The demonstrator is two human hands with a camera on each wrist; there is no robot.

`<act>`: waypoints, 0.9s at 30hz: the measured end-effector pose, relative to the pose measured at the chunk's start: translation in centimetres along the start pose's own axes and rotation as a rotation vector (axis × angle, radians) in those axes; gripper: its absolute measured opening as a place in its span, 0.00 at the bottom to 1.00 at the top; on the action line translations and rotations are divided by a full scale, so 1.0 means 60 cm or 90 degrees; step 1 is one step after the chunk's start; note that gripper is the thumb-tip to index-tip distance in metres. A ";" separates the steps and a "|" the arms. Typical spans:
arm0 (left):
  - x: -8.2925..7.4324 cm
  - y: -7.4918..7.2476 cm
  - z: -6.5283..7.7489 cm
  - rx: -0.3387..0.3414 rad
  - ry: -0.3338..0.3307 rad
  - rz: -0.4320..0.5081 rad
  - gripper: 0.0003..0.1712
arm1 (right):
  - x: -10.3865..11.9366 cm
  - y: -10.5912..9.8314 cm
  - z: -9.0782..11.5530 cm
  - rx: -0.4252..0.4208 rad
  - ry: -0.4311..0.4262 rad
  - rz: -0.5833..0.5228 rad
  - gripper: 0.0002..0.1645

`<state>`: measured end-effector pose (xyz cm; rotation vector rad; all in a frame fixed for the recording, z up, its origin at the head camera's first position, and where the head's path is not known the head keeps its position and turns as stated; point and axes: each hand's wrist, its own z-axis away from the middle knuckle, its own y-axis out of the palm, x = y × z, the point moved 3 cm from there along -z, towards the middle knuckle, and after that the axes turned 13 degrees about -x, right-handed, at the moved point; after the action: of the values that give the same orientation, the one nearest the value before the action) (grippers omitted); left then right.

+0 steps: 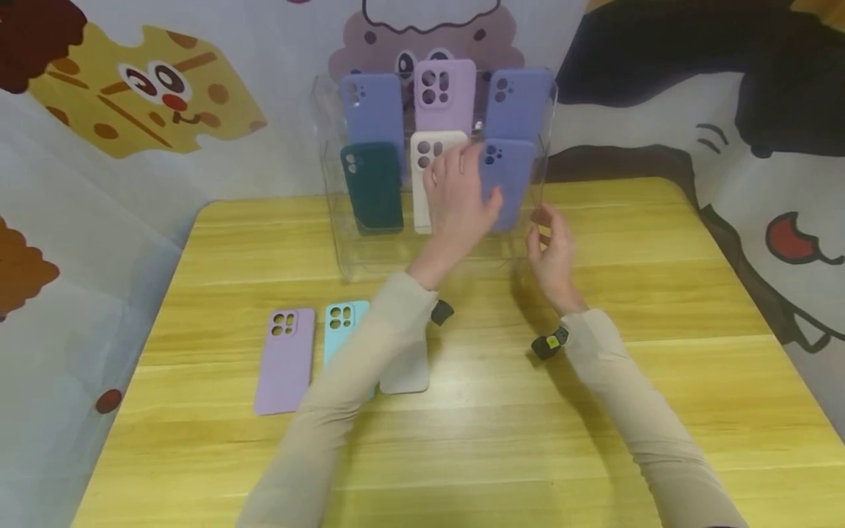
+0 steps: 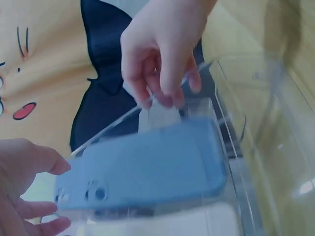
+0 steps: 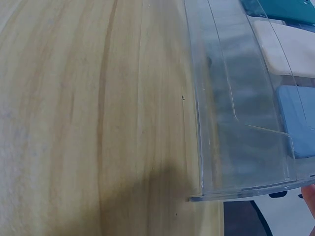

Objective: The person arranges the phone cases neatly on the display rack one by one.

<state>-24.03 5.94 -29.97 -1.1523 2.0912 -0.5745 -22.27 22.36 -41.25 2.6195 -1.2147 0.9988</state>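
Note:
A clear stand [image 1: 337,249] holds several phone cases in two rows. My left hand [image 1: 458,194] is in front of the white case [image 1: 421,198], its thumb beside the front-right blue case [image 1: 511,183]. In the left wrist view that left hand [image 2: 22,189] has thumb and fingers spread at the camera end of the blue case [image 2: 152,169]; firm contact cannot be made out. Loosely curled, my right hand [image 1: 554,253] is by the stand's right side. The left wrist view shows the right hand [image 2: 165,49] with fingers bent down near the stand's clear edge.
On the table [image 1: 502,440] lie a purple case [image 1: 285,367], a cyan case [image 1: 339,334] and a pale grey case [image 1: 405,370], the latter two partly under my left sleeve. A dark green case [image 1: 375,191] stands at the front left. A patterned cloth [image 1: 158,169] hangs behind.

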 end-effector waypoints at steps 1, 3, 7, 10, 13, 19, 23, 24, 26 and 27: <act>0.009 -0.007 0.002 0.006 -0.001 0.002 0.32 | 0.000 0.001 0.000 0.002 0.003 0.000 0.19; 0.030 -0.018 0.009 0.018 -0.006 0.010 0.32 | 0.001 0.002 0.000 0.004 0.007 -0.002 0.19; 0.070 -0.039 0.024 0.040 -0.016 0.017 0.32 | 0.002 0.002 0.000 0.010 0.006 0.005 0.19; 0.101 -0.053 0.036 0.024 -0.023 0.033 0.31 | 0.002 0.000 -0.001 0.019 0.014 0.008 0.20; 0.131 -0.068 0.050 -0.023 -0.021 0.054 0.30 | 0.002 -0.003 -0.002 0.024 0.019 0.013 0.20; 0.186 -0.091 0.081 -0.057 -0.006 0.080 0.29 | 0.005 -0.006 -0.003 0.004 0.008 0.017 0.19; 0.219 -0.104 0.105 -0.031 -0.005 0.071 0.30 | 0.007 -0.004 -0.001 -0.001 0.002 0.019 0.18; 0.228 -0.107 0.111 -0.026 -0.008 0.071 0.31 | 0.008 -0.003 -0.001 0.001 0.002 0.020 0.19; 0.244 -0.116 0.123 -0.019 -0.017 0.071 0.32 | 0.009 -0.001 0.000 0.004 0.003 0.021 0.19; 0.253 -0.120 0.129 -0.014 -0.022 0.071 0.32 | 0.009 0.000 0.000 0.005 0.002 0.020 0.19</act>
<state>-20.11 -11.19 -35.73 -1.0430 2.1216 -0.4769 -21.98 22.01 -40.92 2.6111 -1.2583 1.0150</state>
